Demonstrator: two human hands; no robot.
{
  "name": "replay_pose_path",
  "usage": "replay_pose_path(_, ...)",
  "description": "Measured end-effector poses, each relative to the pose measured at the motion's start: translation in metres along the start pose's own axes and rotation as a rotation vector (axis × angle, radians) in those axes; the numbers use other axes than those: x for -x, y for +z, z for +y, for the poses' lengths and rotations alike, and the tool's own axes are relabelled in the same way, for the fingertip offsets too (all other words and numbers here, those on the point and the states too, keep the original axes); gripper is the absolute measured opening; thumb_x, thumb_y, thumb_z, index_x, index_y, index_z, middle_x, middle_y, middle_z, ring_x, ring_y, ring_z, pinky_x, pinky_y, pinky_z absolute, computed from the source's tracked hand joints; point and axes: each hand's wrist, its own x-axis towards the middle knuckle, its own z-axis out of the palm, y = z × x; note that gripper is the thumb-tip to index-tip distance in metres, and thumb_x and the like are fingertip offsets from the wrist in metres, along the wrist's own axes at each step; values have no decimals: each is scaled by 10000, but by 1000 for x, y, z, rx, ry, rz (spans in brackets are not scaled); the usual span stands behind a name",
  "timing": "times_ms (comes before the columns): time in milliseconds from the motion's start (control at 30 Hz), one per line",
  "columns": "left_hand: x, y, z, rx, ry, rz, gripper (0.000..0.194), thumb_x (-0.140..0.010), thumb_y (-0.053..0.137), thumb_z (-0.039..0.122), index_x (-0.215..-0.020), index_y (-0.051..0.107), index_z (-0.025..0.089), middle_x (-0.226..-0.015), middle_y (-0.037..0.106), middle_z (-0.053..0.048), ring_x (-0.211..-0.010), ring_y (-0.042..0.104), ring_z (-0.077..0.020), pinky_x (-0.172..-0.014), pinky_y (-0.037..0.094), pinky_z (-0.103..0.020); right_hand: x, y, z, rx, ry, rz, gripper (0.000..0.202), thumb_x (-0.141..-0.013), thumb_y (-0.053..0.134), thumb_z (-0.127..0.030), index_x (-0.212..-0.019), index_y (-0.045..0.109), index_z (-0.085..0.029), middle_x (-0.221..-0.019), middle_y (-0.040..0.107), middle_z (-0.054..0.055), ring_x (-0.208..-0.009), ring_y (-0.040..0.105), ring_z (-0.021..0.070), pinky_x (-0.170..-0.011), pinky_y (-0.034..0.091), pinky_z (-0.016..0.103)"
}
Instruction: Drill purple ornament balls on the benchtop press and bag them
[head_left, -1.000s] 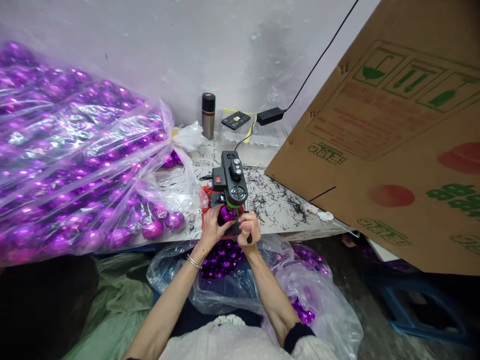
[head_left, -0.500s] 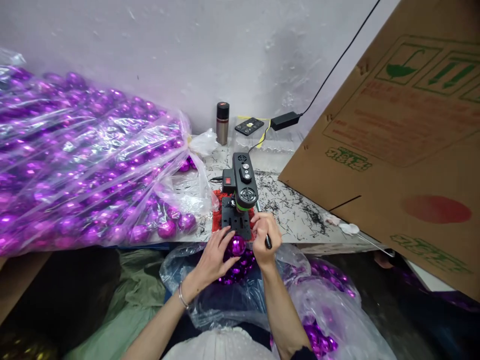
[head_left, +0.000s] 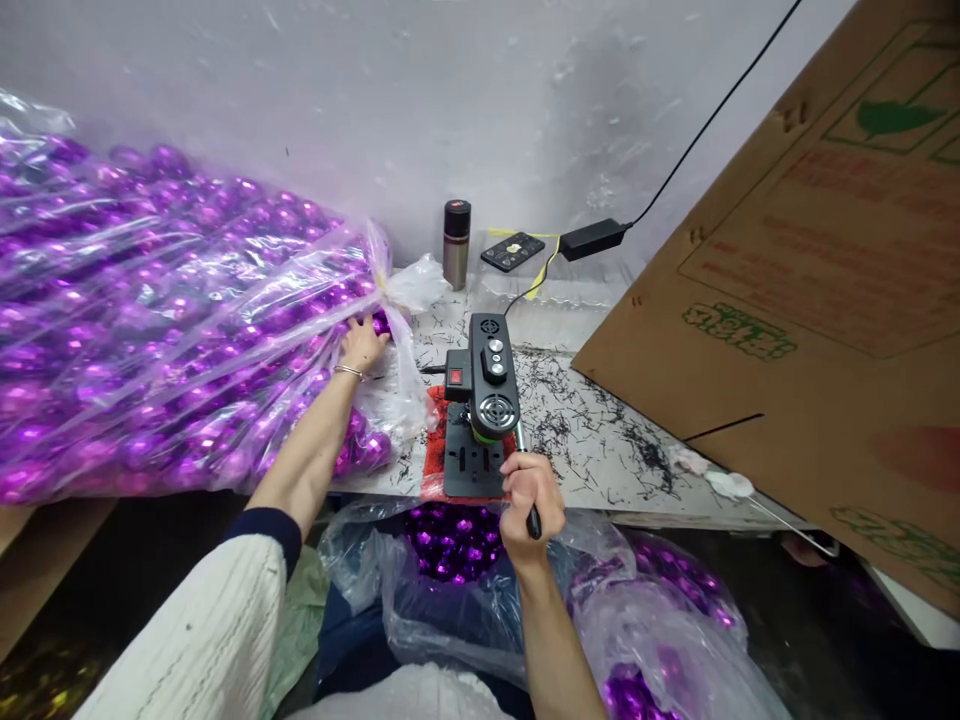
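My right hand [head_left: 531,497] is wrapped round the black-gripped lever [head_left: 533,523] of a small black press machine [head_left: 493,375]. Under the machine's head is a slotted black base plate [head_left: 472,470], with nothing lying on it. At the left, my left hand [head_left: 364,345] reaches in beside the knotted neck of a clear bag, fingers spread next to a shiny purple ball [head_left: 381,322]. Part of those fingers is hidden by the plastic. Below the table edge, an opened plastic bag [head_left: 442,625] in my lap holds many purple balls [head_left: 454,545].
A large clear bag of purple balls [head_left: 172,330] covers the table's left side. Behind the machine stand a thermos [head_left: 456,245], a phone [head_left: 512,252] and a power adapter [head_left: 594,240]. A cardboard box [head_left: 787,300] leans in from the right. Black scraps [head_left: 555,420] litter the tabletop.
My left hand has left the purple ball at the base plate's front edge and moved up and left to the big bag. My right hand keeps its hold on the lever.
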Motion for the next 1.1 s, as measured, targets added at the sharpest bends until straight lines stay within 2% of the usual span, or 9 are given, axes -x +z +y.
replay_pose_path(167,-2,6,-6,144,-49,2,453,-878,905,147,-1255,655,144,-1365,653,-195,-1351,641,-402,-1094,513,-480,1,0,1,16,-10,1,344,-1090,459,-147,-782,562,-262,-714,624,-21,-669,640,165,-619,469,327)
replay_pose_path(267,4,-7,-5,363,-118,-47,384,-964,807,132,-1315,652,147,-1314,715,-140,-1195,703,-272,-1034,564,-397,0,1,1,15,-23,-3,344,-1095,450,-144,-788,555,-260,-722,626,-23,-669,639,156,-617,472,318)
replay_pose_path(333,16,-22,-7,539,-172,-139,320,-1061,727,220,-1366,654,162,-1248,754,-114,-1034,738,-207,-930,602,-343,-2,1,0,12,-28,0,348,-1099,445,-139,-788,546,-258,-718,614,-27,-668,637,150,-618,471,312)
replay_pose_path(467,66,-54,-15,883,-280,-323,360,-1106,714,419,-1342,702,147,-1126,797,-119,-859,765,-167,-773,634,-269,-6,2,-2,1,-29,8,361,-1096,447,-130,-772,538,-258,-691,582,-37,-667,637,149,-617,460,311)
replay_pose_path(633,146,-68,-20,1134,-312,-493,461,-1075,748,499,-1411,700,188,-1209,817,-144,-962,836,-230,-790,708,-311,-9,2,-2,0,-29,16,367,-1102,455,-143,-761,528,-258,-670,549,-45,-681,643,153,-632,455,314)
replay_pose_path(767,198,-51,-22,1229,-337,-584,503,-998,848,419,-1429,687,214,-1253,817,-130,-1009,837,-227,-837,714,-308,-9,2,-1,19,-23,14,368,-1109,459,-164,-760,529,-256,-678,558,-39,-687,646,158,-644,457,324)
replay_pose_path(933,246,-7,-31,1105,-311,-623,714,-781,1004,420,-1388,682,229,-1133,793,-59,-837,777,-178,-771,674,-293,-9,0,0,24,-33,7,367,-1108,461,-165,-760,532,-254,-698,594,-33,-689,654,152,-645,462,317)
replay_pose_path(1000,256,12,-35,967,-230,-581,761,-790,977,486,-1426,648,230,-1165,776,-65,-875,777,-203,-839,674,-346,-10,0,0,19,-37,7,366,-1106,460,-158,-761,534,-254,-693,594,-34,-693,662,153,-645,469,312)
replay_pose_path(1100,257,36,-39,724,-34,-414,781,-812,926,451,-1469,558,242,-1256,752,-87,-1055,788,-254,-1016,642,-430,-11,-1,-1,21,-38,-6,359,-1102,465,-149,-767,540,-254,-695,600,-34,-694,668,154,-644,474,309)
